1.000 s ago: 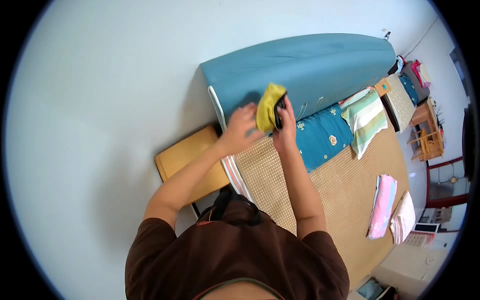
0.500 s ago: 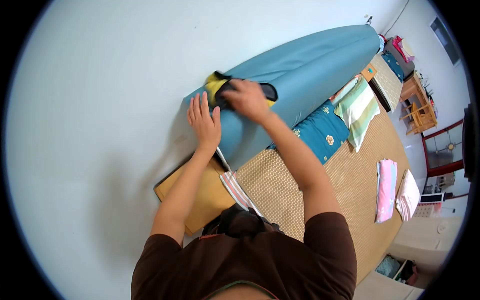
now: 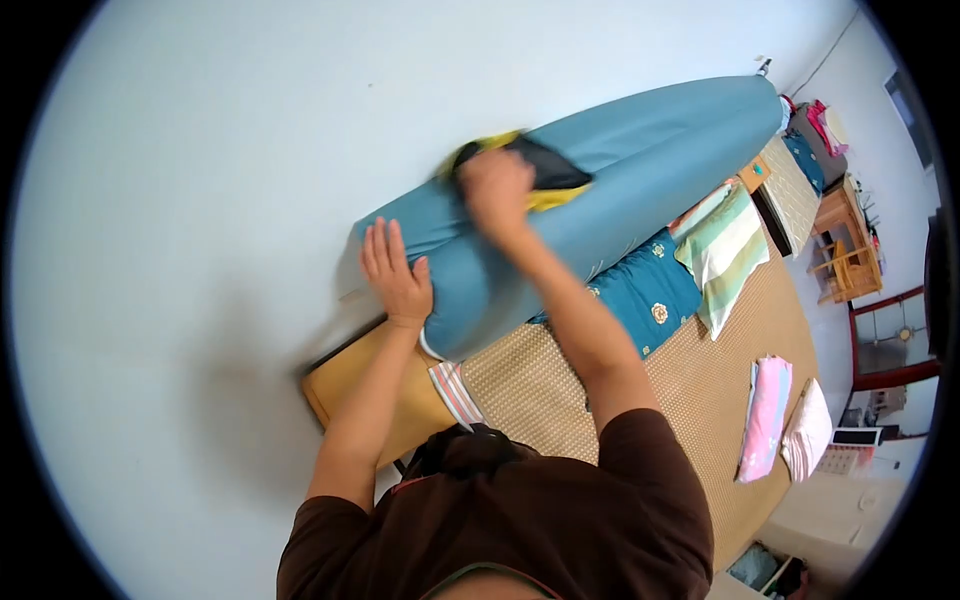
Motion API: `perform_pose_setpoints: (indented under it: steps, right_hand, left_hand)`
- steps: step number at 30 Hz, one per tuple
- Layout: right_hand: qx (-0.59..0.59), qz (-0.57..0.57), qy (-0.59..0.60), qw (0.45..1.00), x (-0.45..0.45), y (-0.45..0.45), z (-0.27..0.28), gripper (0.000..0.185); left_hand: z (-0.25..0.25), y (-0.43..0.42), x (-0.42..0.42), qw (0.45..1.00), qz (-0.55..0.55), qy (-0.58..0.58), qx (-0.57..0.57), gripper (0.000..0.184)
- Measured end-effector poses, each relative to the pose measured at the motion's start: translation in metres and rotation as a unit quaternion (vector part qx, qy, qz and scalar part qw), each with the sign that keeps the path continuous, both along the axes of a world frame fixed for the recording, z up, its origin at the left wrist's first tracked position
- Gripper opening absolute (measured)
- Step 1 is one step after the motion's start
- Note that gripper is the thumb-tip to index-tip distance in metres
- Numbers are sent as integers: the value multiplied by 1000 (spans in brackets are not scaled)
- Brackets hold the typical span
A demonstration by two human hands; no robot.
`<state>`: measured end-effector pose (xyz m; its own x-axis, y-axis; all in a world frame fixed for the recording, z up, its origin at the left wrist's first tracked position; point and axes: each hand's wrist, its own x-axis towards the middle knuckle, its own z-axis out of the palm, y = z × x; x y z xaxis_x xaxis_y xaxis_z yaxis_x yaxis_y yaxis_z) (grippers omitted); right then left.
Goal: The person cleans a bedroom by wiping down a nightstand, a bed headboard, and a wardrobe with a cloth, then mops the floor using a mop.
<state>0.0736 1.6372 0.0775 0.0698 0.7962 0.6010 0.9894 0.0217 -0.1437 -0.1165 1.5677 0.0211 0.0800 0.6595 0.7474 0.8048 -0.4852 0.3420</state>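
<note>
Right hand, blurred, fingers curled onto yellow-and-black cloth, upper centre of frame.
Left hand flat, fingers slightly parted, on padded blue headboard; lower right, pale open cabinet contains blue-grey fabric.

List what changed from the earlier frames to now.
The yellow-black cloth, first held up, came down onto the blue headboard under the right hand. The left hand moved from beside the cloth to the headboard's near end. The teal pillow and pink folded bedding stayed put.
</note>
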Motion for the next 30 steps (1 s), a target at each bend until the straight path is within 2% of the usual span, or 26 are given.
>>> perform_pose_setpoints:
  steps: [1, 2, 3, 6, 7, 8, 9, 10, 11, 12, 14, 17, 18, 20, 22, 23, 25, 26, 27, 28, 29, 30]
  right_hand:
    - [-27, 120, 38, 992, -23, -25, 5, 9]
    - [4, 183, 63, 981, -47, -42, 0, 9]
    - [91, 259, 119, 954, -54, -51, -6, 11]
    - [25, 270, 30, 962, 7, -45, 10, 10]
    - [86, 273, 23, 958, 46, -30, 8, 12]
    - [80, 235, 8, 969, 90, -17, 13, 15]
    - [132, 120, -8, 984, 136, -5, 5, 17]
    - [31, -12, 56, 998, 191, 11, -7, 19]
    - [204, -29, -4, 978, 254, 16, -14, 17]
    - [112, -186, 14, 976, 307, 17, -16, 17]
    - [-51, -374, 156, 913, 379, -7, -12, 24]
    - [-32, -360, 83, 929, 405, -20, -40, 28]
    - [96, -296, 55, 949, 394, -15, -53, 27]
    - [159, -155, 157, 962, 349, -9, -65, 23]
    - [154, -11, 100, 983, 260, -30, -31, 12]
    - [86, 2, 96, 992, 208, -47, -11, 9]
    - [68, 151, 161, 973, 119, -75, -13, 13]
    - [79, 234, 229, 942, 82, -96, -11, 12]
    - [122, 230, 226, 939, 42, -114, -9, 10]
    - [118, 290, 190, 930, 18, -129, -16, 9]
    - [113, 349, 153, 918, 6, -138, -30, 8]
    - [126, 342, 129, 922, 15, -141, -38, 9]
  left_hand:
    - [-2, 1, 1, 1000, -4, -16, 12, 62]
    - [0, 1, 1, 999, -16, -26, 18, 63]
    - [5, -1, 1, 999, -28, -35, 21, 63]
    - [3, 2, -4, 999, -39, -2, 18, 61]
    - [5, 1, -3, 999, -36, 7, 15, 59]
    - [7, 1, -3, 999, -31, 17, 11, 58]
    - [7, 1, -4, 999, -33, 16, 18, 55]
    - [6, -1, -2, 999, -29, 22, 13, 54]
    - [8, -2, -2, 999, -24, 30, 9, 53]
    - [10, 0, -2, 999, -20, 39, 9, 52]
    - [7, 0, -2, 998, -9, 57, 18, 50]
    - [9, 3, 1, 997, 9, 76, 25, 49]
    - [9, 1, 4, 996, 15, 79, 24, 48]
    - [8, -1, 6, 996, 18, 83, 19, 48]
    - [9, 0, 5, 995, 18, 91, 19, 48]
    - [7, 0, 4, 995, 16, 94, 21, 47]
    - [6, 1, 3, 995, 11, 99, 23, 47]
    - [3, 0, 2, 994, 9, 102, 22, 47]
    - [4, 0, 1, 994, 7, 106, 22, 47]
    - [5, 0, 2, 995, -2, 101, 19, 47]
    - [6, -1, 1, 995, -11, 98, 15, 47]
    - [6, -2, 1, 995, -21, 94, 8, 47]
